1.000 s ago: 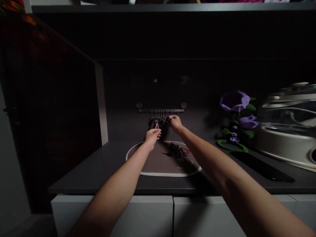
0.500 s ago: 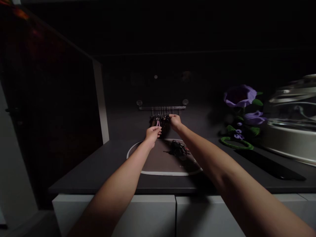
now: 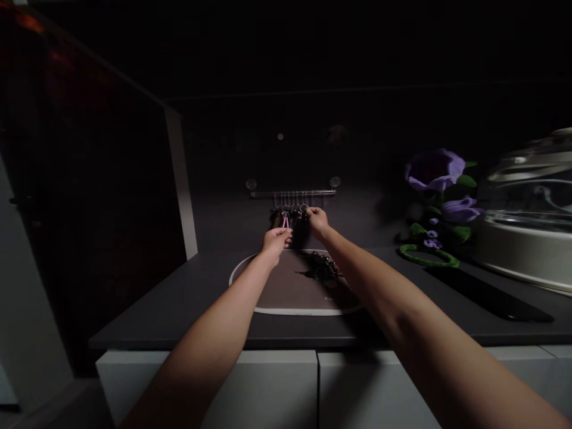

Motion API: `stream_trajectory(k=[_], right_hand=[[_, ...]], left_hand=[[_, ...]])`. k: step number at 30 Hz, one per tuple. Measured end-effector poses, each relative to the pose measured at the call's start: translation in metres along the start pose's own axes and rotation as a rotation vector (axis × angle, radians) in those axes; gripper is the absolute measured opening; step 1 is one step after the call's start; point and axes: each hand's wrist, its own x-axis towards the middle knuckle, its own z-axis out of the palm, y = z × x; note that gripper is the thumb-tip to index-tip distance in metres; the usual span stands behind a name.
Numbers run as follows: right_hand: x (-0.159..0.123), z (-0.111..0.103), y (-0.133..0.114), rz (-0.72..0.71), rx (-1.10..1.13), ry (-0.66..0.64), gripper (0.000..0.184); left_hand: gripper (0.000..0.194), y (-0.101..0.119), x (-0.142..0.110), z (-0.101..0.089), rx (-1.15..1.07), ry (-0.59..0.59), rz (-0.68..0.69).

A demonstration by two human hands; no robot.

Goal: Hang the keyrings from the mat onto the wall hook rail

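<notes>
A clear acrylic key rack (image 3: 292, 193) runs along the dark wall, with several metal key rings (image 3: 290, 213) hanging from its hooks. My left hand (image 3: 276, 241) is shut around the lower end of a hanging bunch, just below a pink key strap (image 3: 285, 221). Just to the right, my right hand (image 3: 317, 221) pinches a metal key ring (image 3: 304, 208) at the rack. Below both hands, a dark bunch of keys (image 3: 322, 266) lies on an oval brown mat (image 3: 295, 292) with a white rim. My right forearm partly hides that bunch.
A dark countertop (image 3: 179, 304) runs under the mat above white cabinet doors (image 3: 268, 381). To the right stand artificial purple flowers (image 3: 435, 170), a green ring (image 3: 429, 257), a long black strip (image 3: 489, 298) and a glass-lidded cream appliance (image 3: 527, 238). A white panel edge (image 3: 180, 185) stands left.
My right hand sits slightly lower, and the key ring now shows above its fingers. My left hand has barely moved. The whole view has shifted slightly.
</notes>
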Motion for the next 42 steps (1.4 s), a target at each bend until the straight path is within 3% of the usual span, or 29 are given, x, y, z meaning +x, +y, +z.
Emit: stream_trajectory(k=[4,15,25,30,36,42], right_hand=[[0.0,-0.001,0.002,0.019,-0.013,0.065,0.026],[-0.007,-0.014,-0.006,0.026,-0.071,-0.036,0.023],[-0.038,-0.039,-0.03,0.114,-0.094,-0.092,0.033],[-0.069,-0.052,-0.034,0.149,-0.101,-0.159,0.026],[-0.104,-0.069,-0.027,0.017,-0.259,-0.253,0.014],[-0.122,-0.088,-0.031,-0.177,-0.7,-0.489,0.019]], left_hand=[[0.015,0.0,-0.001,0.0,0.028,0.001,-0.009],[0.01,0.0,-0.005,0.001,0.088,-0.04,-0.02],[0.011,-0.003,-0.016,0.004,0.24,-0.245,0.06],[0.018,-0.012,-0.018,0.006,0.343,-0.404,0.112],[0.018,-0.019,-0.022,0.006,0.429,-0.566,0.113],[0.02,-0.022,-0.023,0.005,0.536,-0.699,0.1]])
